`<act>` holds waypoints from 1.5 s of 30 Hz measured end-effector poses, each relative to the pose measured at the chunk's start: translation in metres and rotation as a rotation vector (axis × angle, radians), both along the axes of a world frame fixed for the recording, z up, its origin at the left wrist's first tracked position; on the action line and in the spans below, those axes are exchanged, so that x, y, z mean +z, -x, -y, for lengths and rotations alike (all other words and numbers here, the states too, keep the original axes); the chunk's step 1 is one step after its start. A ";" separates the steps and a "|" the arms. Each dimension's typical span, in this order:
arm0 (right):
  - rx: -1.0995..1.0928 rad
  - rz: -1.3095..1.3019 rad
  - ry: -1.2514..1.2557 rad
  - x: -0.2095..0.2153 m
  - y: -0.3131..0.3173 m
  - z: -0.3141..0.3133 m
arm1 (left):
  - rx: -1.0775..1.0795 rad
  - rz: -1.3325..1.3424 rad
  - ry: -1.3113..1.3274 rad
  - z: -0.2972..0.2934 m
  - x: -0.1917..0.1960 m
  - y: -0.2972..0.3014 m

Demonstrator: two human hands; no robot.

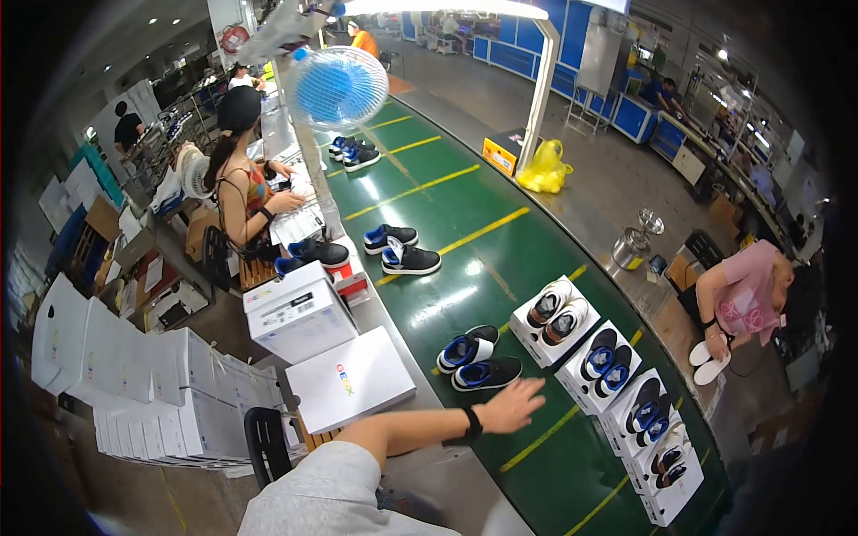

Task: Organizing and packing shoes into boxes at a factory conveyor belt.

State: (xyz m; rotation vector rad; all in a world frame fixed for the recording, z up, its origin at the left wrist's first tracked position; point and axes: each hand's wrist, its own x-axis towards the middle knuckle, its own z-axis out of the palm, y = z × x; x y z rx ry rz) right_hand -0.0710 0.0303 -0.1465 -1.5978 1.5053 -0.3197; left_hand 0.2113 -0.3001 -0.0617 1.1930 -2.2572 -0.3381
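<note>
My left hand [511, 407], a dark band at its wrist, reaches out over the green conveyor belt [465, 308]. Its fingers are spread and nothing shows in them. Just beyond it lies a pair of black sneakers [483, 373] with blue lining and white soles; whether the hand touches them I cannot tell. To its right, a row of white shoeboxes [660, 507] runs along the belt, each with a pair of shoes on top. The nearest pair on a box is dark sneakers with blue lining [606, 368]. My right hand is out of view.
On the left bench are a flat white shoebox [353, 380] and a taller one [299, 313]. White boxes [188, 402] are stacked beside a black chair [268, 447]. A co-worker [243, 179] sits left; another [742, 290] holds white shoes [710, 362]. A fan [338, 87] hangs above.
</note>
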 end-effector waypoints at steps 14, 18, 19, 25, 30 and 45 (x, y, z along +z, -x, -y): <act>-0.466 -0.342 0.037 -0.071 -0.036 -0.145 | -0.476 0.080 -0.252 -0.180 -0.061 0.038; -0.483 -0.097 -0.364 -0.007 -0.056 -0.131 | -0.496 0.080 -0.270 -0.246 -0.056 0.033; -0.428 -0.223 -0.348 -0.012 -0.056 -0.130 | -0.552 0.028 -0.253 -0.257 -0.065 0.037; -0.733 0.121 0.125 -0.031 -0.036 -0.198 | -0.922 0.214 -0.302 -0.346 -0.110 0.072; -1.469 0.433 0.426 -0.002 0.005 -0.387 | -1.030 0.405 -0.513 -0.439 -0.063 0.106; -2.950 -0.185 0.091 -0.121 0.069 -0.951 | -1.147 0.854 -0.471 -0.533 -0.027 0.173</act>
